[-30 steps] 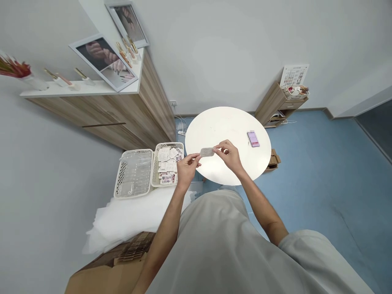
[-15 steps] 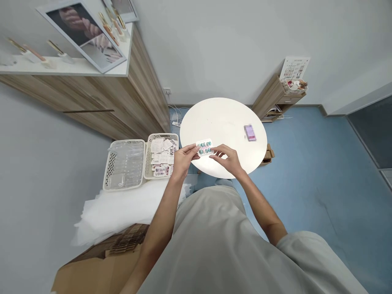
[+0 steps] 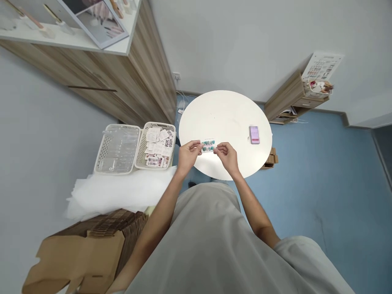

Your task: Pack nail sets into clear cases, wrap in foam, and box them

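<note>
Teal-dotted, the small card (image 3: 208,145) hangs over the near edge of the round white counter (image 3: 226,118), pinched at its ends by the left hand (image 3: 188,152) and right hand (image 3: 226,155), forearms angled inward; its contents look like press-on nails, though too small to tell.

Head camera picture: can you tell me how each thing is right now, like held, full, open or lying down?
Nail-tip card: held up over the table edge, teal tips facing the camera.
Left hand: pinching the card's left end.
Right hand: pinching its right end.
Round white table: nearly bare.
Purple packet: lying flat on the table.
Right basket: full of packets.
Left basket: holds clear plastic pieces.
Cardboard box: flaps open.
</note>
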Demonstrator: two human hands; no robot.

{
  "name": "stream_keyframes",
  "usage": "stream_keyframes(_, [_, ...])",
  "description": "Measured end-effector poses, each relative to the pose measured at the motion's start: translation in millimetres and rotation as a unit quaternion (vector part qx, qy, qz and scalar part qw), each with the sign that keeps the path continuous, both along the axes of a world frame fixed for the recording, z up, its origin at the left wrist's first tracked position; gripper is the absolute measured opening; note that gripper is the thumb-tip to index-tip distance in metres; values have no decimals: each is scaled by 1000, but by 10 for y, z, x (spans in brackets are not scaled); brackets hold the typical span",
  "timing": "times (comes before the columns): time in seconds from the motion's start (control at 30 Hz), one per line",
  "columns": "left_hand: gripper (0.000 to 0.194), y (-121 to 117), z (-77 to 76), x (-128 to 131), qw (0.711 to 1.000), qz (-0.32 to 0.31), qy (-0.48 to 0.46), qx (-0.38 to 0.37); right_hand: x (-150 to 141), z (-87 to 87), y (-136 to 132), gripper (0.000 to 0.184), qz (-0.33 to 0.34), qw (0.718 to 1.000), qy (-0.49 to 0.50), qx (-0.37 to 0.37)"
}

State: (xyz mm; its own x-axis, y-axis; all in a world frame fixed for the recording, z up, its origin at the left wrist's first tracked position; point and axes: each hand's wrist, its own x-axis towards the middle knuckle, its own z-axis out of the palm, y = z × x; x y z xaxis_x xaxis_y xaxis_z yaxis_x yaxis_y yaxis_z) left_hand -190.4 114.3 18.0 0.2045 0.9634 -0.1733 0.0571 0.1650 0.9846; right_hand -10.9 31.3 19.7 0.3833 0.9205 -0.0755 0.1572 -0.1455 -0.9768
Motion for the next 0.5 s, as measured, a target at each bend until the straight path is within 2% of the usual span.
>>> stream_keyframes(0.1, [45,-45,-243,114,998,-1,59,-8,185,-287,65,34,28,998,3,-53])
stream_keyframes(0.27, [37,-197,-636,274,989,21,141,-31,355,-707,125,15,99,979,-28,-176])
stream_keyframes(0.37, [35,-302,-747,334,980,43,193,-33,414,-824,128,15,143,965,-55,-211])
stream_keyframes(0.5, [38,-416,-790,288,952,108,284,-15,524,-889,147,40,180,945,-108,-253])
